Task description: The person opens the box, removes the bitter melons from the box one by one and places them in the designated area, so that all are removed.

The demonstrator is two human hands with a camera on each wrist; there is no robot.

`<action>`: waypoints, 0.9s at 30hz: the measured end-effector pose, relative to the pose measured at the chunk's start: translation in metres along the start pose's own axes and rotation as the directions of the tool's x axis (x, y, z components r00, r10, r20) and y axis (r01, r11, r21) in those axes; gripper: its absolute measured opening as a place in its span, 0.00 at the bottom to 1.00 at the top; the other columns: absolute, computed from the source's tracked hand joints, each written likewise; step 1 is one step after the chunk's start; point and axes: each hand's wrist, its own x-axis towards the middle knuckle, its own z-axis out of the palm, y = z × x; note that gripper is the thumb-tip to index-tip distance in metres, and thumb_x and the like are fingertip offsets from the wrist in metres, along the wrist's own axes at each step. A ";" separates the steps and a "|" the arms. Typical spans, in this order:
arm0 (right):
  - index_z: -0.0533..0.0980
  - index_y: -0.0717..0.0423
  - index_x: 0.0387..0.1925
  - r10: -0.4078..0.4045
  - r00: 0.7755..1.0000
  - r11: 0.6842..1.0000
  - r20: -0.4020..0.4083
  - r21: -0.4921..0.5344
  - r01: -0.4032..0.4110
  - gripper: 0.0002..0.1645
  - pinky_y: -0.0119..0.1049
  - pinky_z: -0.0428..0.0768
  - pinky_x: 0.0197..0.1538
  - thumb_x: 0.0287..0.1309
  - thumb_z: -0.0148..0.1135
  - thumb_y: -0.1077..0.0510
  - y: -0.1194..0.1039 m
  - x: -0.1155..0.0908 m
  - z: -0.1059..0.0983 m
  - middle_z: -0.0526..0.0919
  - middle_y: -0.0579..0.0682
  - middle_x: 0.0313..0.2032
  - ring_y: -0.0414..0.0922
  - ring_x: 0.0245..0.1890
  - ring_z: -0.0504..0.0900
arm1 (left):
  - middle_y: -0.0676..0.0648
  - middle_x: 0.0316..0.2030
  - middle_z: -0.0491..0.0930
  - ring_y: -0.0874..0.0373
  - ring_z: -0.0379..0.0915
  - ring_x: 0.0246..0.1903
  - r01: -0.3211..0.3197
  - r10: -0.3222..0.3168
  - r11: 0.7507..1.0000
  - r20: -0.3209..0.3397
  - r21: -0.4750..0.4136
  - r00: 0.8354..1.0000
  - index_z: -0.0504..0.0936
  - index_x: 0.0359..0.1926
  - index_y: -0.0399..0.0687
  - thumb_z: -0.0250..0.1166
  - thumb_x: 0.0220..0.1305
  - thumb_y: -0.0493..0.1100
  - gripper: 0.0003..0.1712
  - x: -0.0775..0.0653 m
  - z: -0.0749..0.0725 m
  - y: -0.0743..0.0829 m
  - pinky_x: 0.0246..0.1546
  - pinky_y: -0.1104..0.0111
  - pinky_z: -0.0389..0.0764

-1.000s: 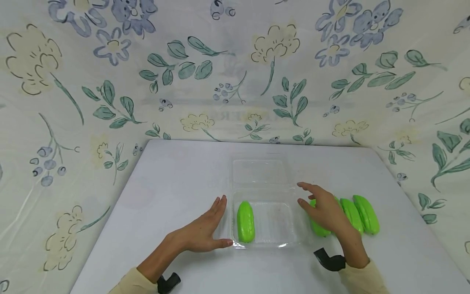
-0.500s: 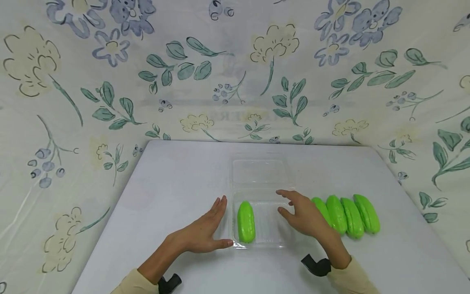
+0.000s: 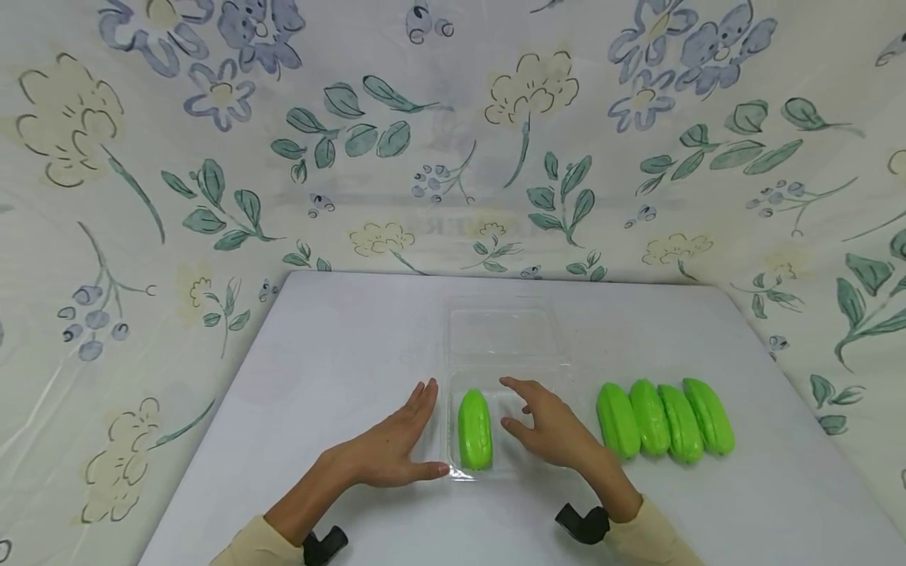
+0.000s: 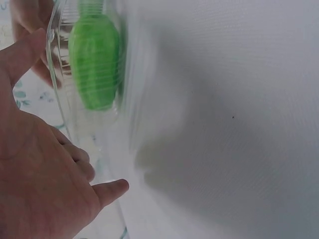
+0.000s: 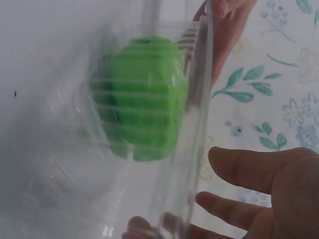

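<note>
A clear plastic clamshell box [image 3: 527, 474] lies with its lid [image 3: 499, 334] folded back. One glossy, bright green, elongated piece [image 3: 475, 431], shaped like a plump cucumber, is at the left side of its base. My left hand [image 3: 389, 444] is spread beside the box's left wall, its thumb at the front left corner; in the left wrist view that thumb [image 4: 27, 55] touches the rim. Over the base, right of the green piece, my right hand [image 3: 548, 428] holds nothing, its thumb and fingers apart. The right wrist view shows the green piece [image 5: 149, 99] through the clear wall.
Several matching green pieces [image 3: 651, 417] lie side by side in a row on the white table [image 3: 340, 330], right of the box. Behind the table hangs a flower-patterned cloth [image 3: 467, 118].
My right hand has moved left, from over the row of green pieces to over the box's base, carrying nothing. The left hand and the green piece in the box have stayed put.
</note>
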 end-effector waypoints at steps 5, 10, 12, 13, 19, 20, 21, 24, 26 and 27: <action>0.66 0.56 0.69 -0.019 1.000 0.999 -0.024 0.034 0.020 0.35 0.46 0.82 0.41 0.62 0.66 0.57 -0.002 -0.001 0.009 0.74 0.59 0.61 0.54 0.46 0.82 | 0.40 0.77 0.34 0.49 0.29 0.75 0.003 -0.003 1.000 0.012 -0.001 1.000 0.34 0.77 0.38 0.60 0.59 0.71 0.66 -0.001 0.000 -0.001 0.69 0.52 0.55; 0.65 0.57 0.69 -0.021 0.999 0.997 -0.028 0.071 0.023 0.36 0.44 0.82 0.39 0.63 0.65 0.54 -0.009 0.000 0.017 0.75 0.60 0.59 0.54 0.45 0.82 | 0.40 0.77 0.36 0.48 0.30 0.75 -0.010 0.010 1.000 0.017 0.000 1.000 0.35 0.77 0.37 0.61 0.60 0.70 0.65 0.000 0.001 -0.001 0.69 0.51 0.55; 0.65 0.57 0.69 -0.024 0.999 0.997 -0.023 0.077 0.026 0.37 0.45 0.82 0.39 0.62 0.66 0.53 -0.011 0.000 0.020 0.76 0.60 0.58 0.54 0.45 0.82 | 0.40 0.77 0.37 0.47 0.31 0.75 -0.018 0.018 1.000 0.017 -0.002 1.000 0.36 0.77 0.37 0.62 0.60 0.68 0.64 0.001 0.001 0.000 0.69 0.51 0.55; 0.65 0.57 0.69 -0.027 0.999 0.997 -0.021 0.076 0.028 0.37 0.46 0.82 0.40 0.62 0.66 0.53 -0.012 0.000 0.023 0.76 0.61 0.58 0.54 0.45 0.82 | 0.39 0.77 0.37 0.47 0.31 0.75 -0.019 0.019 1.000 0.018 -0.002 1.000 0.36 0.77 0.37 0.62 0.60 0.68 0.64 0.002 0.001 0.000 0.69 0.51 0.55; 0.66 0.60 0.68 -0.052 0.998 0.997 -0.024 0.054 0.054 0.39 0.43 0.82 0.39 0.60 0.68 0.49 -0.017 0.000 0.038 0.76 0.59 0.58 0.51 0.41 0.82 | 0.40 0.77 0.37 0.49 0.31 0.75 -0.010 0.010 1.000 0.030 0.006 0.999 0.36 0.77 0.37 0.61 0.59 0.70 0.65 0.002 0.002 0.001 0.69 0.52 0.55; 0.66 0.60 0.67 -0.055 0.998 0.997 -0.029 0.050 0.056 0.40 0.43 0.81 0.39 0.59 0.69 0.48 -0.018 0.000 0.040 0.76 0.59 0.58 0.50 0.41 0.82 | 0.40 0.77 0.37 0.50 0.31 0.75 -0.008 0.008 1.000 0.034 0.009 0.999 0.36 0.77 0.37 0.60 0.59 0.70 0.65 0.002 0.002 0.001 0.69 0.52 0.55; 0.67 0.61 0.67 -0.056 0.998 0.997 -0.033 0.047 0.057 0.41 0.42 0.81 0.39 0.58 0.70 0.48 -0.018 0.000 0.042 0.76 0.59 0.58 0.49 0.41 0.81 | 0.41 0.77 0.37 0.50 0.30 0.75 -0.005 0.004 1.000 0.037 0.011 0.999 0.36 0.77 0.38 0.60 0.59 0.71 0.65 0.003 0.002 0.001 0.69 0.52 0.55; 0.67 0.62 0.67 -0.062 0.997 0.997 -0.048 0.036 0.063 0.42 0.44 0.80 0.42 0.56 0.71 0.49 -0.019 0.001 0.048 0.75 0.59 0.57 0.49 0.44 0.80 | 0.41 0.77 0.37 0.52 0.30 0.75 -0.002 0.001 1.000 0.041 0.018 0.999 0.35 0.77 0.38 0.60 0.59 0.70 0.65 0.003 0.003 0.000 0.69 0.53 0.55; 0.67 0.63 0.67 -0.061 0.997 0.998 -0.055 0.028 0.063 0.42 0.45 0.79 0.44 0.55 0.72 0.50 -0.019 0.002 0.050 0.75 0.59 0.57 0.49 0.46 0.78 | 0.41 0.77 0.37 0.52 0.30 0.75 -0.005 0.005 1.000 0.036 0.020 0.999 0.36 0.77 0.38 0.61 0.59 0.70 0.64 0.003 0.003 0.000 0.69 0.53 0.55; 0.67 0.63 0.67 -0.060 0.997 0.998 -0.056 0.024 0.061 0.43 0.46 0.78 0.44 0.55 0.72 0.51 -0.019 0.003 0.051 0.75 0.59 0.57 0.49 0.47 0.78 | 0.41 0.77 0.38 0.52 0.30 0.75 -0.006 0.006 1.000 0.034 0.019 0.999 0.36 0.77 0.37 0.61 0.59 0.69 0.64 0.003 0.003 0.000 0.69 0.53 0.55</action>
